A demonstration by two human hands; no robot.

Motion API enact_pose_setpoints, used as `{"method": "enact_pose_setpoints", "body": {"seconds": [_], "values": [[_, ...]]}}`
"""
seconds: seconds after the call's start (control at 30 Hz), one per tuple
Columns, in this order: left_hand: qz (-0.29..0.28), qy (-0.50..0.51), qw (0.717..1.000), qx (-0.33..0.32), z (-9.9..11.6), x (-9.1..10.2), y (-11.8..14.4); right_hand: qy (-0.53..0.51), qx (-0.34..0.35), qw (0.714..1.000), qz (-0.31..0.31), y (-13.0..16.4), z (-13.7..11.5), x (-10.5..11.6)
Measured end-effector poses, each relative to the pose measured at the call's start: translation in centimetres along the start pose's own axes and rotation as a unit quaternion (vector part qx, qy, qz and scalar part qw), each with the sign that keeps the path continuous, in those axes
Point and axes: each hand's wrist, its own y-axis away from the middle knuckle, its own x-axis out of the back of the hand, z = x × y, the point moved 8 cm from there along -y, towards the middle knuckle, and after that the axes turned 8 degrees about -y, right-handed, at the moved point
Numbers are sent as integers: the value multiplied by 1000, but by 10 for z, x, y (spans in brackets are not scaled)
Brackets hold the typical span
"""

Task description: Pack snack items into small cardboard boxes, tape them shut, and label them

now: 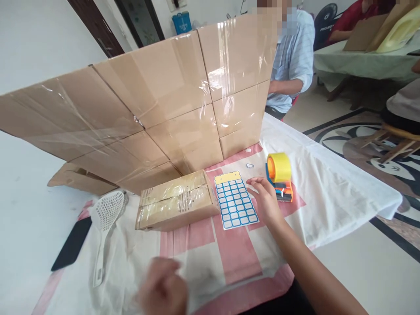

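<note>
The right hand [264, 199] lies open, fingers spread, resting at the right edge of the blue-and-white sheet of sticker labels [235, 200], which lies flat beside the small taped cardboard box [177, 200]. The left hand [164, 286] is blurred and looks loosely curled, though I cannot tell if it holds anything. A careless sweep could crease the sheet or knock the yellow tape dispenser [279, 176] just beside it.

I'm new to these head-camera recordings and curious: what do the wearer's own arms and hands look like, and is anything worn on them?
Both are bare. The right hand and its forearm show no glove, sleeve, watch or ring as far as the picture shows. The left hand is blurred at the bottom edge; it also looks uncovered, but its details cannot be made out. No tools or straps are attached to either.
</note>
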Motion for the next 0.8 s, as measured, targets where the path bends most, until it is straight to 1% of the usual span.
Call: {"method": "enact_pose_setpoints", "body": {"seconds": [0.03, 0.07, 0.1, 0.13, 0.17, 0.2, 0.23, 0.3, 0.37, 0.43, 0.47, 0.53, 0.6, 0.67, 0.73, 0.8], "values": [[-52, 19, 997, -54, 35, -25, 18, -47, -19, 999, 7, 0, 1, 1], [-153, 8, 984, -93, 63, -58, 35, -89, -39, 995, 14, -1, 2, 1], [-238, -20, 965, -110, 83, -88, 50, -123, -59, 991, 20, -1, 3, 1], [-305, -47, 943, -127, 97, -113, 62, -150, -79, 985, 23, -1, 4, 1], [-357, -65, 922, -139, 106, -131, 71, -173, -100, 979, 25, -1, 5, 1], [-395, -80, 904, -145, 110, -144, 78, -191, -118, 974, 27, -1, 7, 0], [-422, -87, 890, -150, 110, -152, 84, -204, -131, 970, 27, -1, 8, -1], [-450, -87, 875, -155, 107, -155, 90, -208, -152, 966, 20, 0, 12, -3], [-448, -77, 875, -168, 104, -148, 93, -156, -184, 970, -26, 4, 20, -12], [-425, -52, 883, -192, 107, -138, 92, -52, -196, 974, -96, 8, 30, -24], [-409, -35, 889, -202, 110, -133, 90, -5, -188, 974, -125, 9, 33, -28], [-367, 1, 906, -210, 116, -122, 81, 50, -149, 976, -152, 9, 33, -33], [-316, 29, 928, -197, 119, -113, 65, 63, -107, 980, -155, 9, 27, -33], [-261, 49, 947, -179, 120, -106, 41, 67, -68, 982, -161, 10, 15, -33], [-216, 66, 961, -159, 119, -105, 14, 56, -38, 984, -164, 13, 0, -33], [-195, 73, 969, -135, 116, -110, -11, 37, -37, 984, -172, 18, -11, -32]]}}
